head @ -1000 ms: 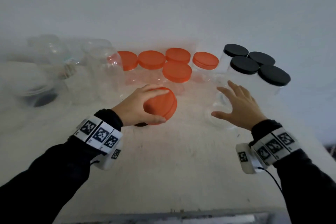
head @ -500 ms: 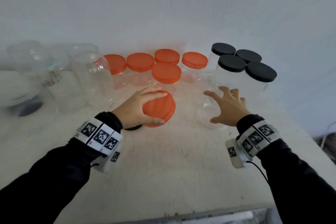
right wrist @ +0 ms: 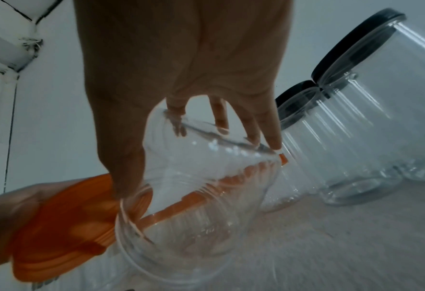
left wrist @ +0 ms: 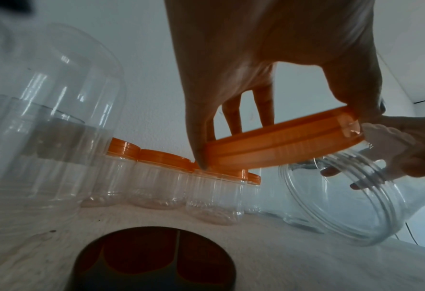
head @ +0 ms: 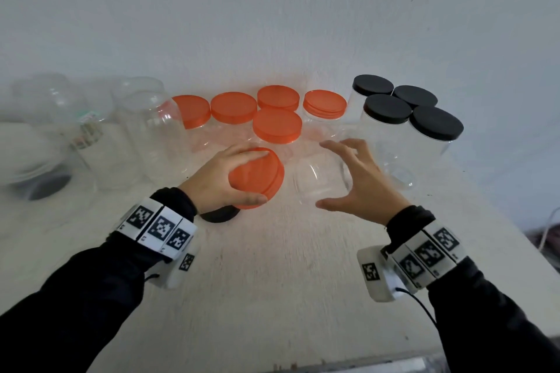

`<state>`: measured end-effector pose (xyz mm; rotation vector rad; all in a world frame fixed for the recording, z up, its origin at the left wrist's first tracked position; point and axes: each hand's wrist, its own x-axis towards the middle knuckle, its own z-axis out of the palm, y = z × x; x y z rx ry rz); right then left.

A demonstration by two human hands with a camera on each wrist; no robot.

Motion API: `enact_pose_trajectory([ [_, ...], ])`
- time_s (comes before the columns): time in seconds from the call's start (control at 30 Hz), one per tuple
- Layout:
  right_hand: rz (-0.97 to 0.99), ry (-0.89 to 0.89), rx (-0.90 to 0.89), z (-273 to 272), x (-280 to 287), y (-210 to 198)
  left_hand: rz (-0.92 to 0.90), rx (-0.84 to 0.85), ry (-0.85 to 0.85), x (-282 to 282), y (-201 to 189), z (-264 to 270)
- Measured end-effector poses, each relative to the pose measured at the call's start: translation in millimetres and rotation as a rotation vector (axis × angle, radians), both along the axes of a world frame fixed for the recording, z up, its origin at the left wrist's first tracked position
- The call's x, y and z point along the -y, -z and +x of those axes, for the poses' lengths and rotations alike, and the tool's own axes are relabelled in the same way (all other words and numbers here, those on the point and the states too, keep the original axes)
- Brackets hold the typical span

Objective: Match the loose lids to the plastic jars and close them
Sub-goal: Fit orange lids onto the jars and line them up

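Lid [head: 257,177], orange, in left hand [head: 216,180] grip; clear tilted jar [head: 321,179] in right hand [head: 360,182] grip.

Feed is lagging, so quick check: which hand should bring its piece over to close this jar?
Left, probably. The left hand grips the orange lid, lifted and tilted toward the open mouth of the clear jar. The right hand holds that jar tilted, so it best just steadies it.

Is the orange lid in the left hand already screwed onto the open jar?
No: the left hand holds the orange lid tilted beside the open jar, whose threaded mouth is uncovered in the left wrist view.
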<state>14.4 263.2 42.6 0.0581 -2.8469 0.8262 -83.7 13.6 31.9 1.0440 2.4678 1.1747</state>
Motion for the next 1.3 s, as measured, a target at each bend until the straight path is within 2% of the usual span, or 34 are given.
enact_pose_trajectory([
  [0.1, -0.01, 0.024, -0.051, -0.7, 4.9, 0.2, -0.014, 0.006, -0.013, 1.6, 1.0, -2.7],
  [0.3, -0.055, 0.03, 0.012, -2.0, 8.6, 6.1, 0.005, -0.006, -0.009, 4.4, 0.5, -3.0],
  [0.5, -0.094, 0.017, -0.005, -2.2, 15.0, 13.0, 0.047, -0.011, -0.024, 6.2, 0.8, -4.6],
  [0.67, -0.075, -0.006, 0.09, -1.2, 21.6, 15.9, 0.079, -0.028, -0.022, 4.4, -0.3, -4.2],
  [0.83, -0.088, -0.006, 0.107, 1.1, 23.9, 19.5, 0.086, -0.037, -0.021, 3.4, 0.1, -3.6],
  [1.07, -0.169, -0.005, 0.183, 3.4, 22.2, 31.7, 0.11, -0.046, 0.004, -0.9, -1.8, 0.2],
  [1.3, -0.338, -0.026, 0.27, 10.8, 20.5, 45.1, 0.109, -0.071, 0.042, -10.0, 0.0, 5.6],
])
